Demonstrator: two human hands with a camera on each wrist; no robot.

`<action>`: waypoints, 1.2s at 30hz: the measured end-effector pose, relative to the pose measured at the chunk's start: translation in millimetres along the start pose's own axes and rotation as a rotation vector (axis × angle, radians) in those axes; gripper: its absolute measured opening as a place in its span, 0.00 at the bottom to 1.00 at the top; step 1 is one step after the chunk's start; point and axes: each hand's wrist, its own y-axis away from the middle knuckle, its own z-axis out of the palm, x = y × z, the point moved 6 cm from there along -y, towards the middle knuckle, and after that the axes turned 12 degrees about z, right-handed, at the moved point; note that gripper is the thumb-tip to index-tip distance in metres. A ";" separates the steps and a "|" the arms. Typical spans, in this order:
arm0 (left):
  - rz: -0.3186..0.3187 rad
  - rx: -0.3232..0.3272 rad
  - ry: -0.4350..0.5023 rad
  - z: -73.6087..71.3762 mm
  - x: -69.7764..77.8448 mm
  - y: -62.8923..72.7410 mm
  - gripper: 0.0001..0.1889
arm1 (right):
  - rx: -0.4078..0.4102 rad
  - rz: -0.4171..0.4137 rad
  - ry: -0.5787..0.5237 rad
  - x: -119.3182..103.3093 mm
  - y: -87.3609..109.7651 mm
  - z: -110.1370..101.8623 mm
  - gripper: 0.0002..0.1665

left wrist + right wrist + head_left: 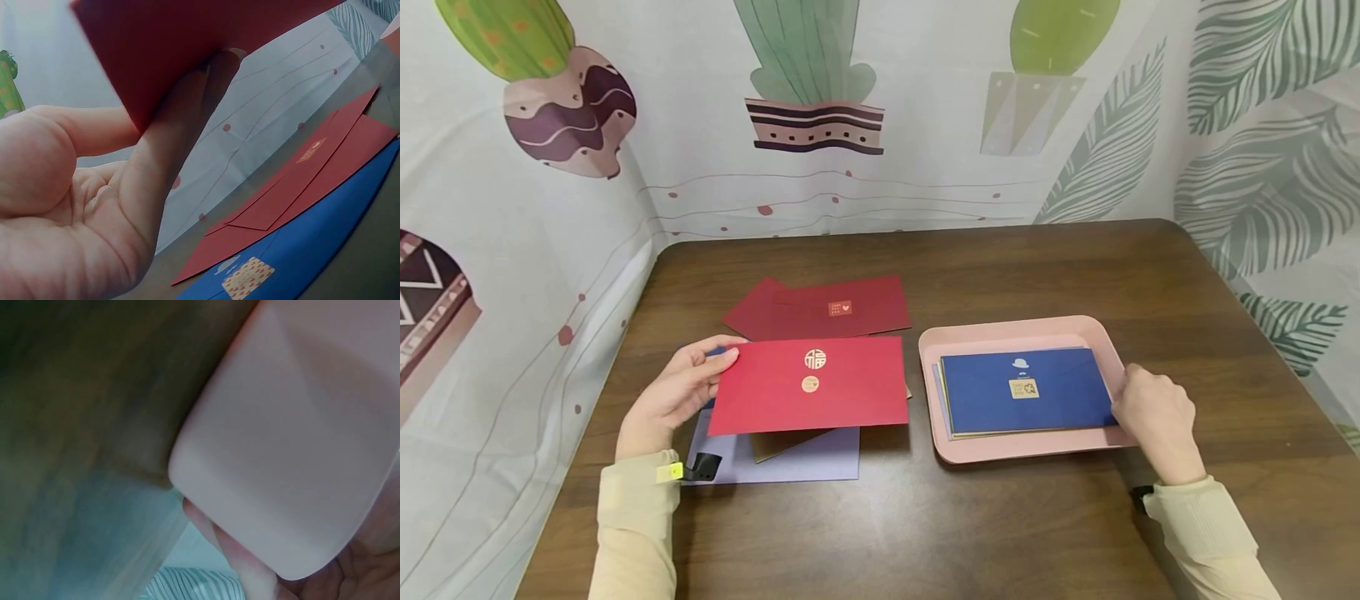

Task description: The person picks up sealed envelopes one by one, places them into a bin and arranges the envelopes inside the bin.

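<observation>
My left hand (681,392) pinches the left end of a bright red envelope (850,404) between thumb and fingers. The envelope bears a round gold character and a round sticker, and it is held above other envelopes. In the left wrist view the red envelope (175,37) rises from the fingertips. At the right, my right hand (1153,421) grips the right edge of a pink tray (1022,448). A blue envelope (1060,387) with a hat print and a gold sticker lies on top of a stack in it. The right wrist view shows the tray's underside (275,450), tilted.
Behind the held envelope lie dark red envelopes (880,304), overlapping. Beneath it, a lavender envelope (820,468) and a brown one (778,446) show partly. Another blue envelope (325,231) lies beside the dark red ones. A patterned curtain (925,192) hangs behind the wooden table (850,542).
</observation>
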 end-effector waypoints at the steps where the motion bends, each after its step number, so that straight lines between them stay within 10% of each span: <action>1: -0.004 0.000 -0.002 1.0 -0.3 -0.7 0.17 | 0.002 -0.001 -0.001 0.1 -0.1 -0.1 0.08; 36: -0.031 -0.070 0.007 30.4 -13.0 -30.1 0.16 | -0.019 0.006 0.009 2.6 -1.9 1.5 0.10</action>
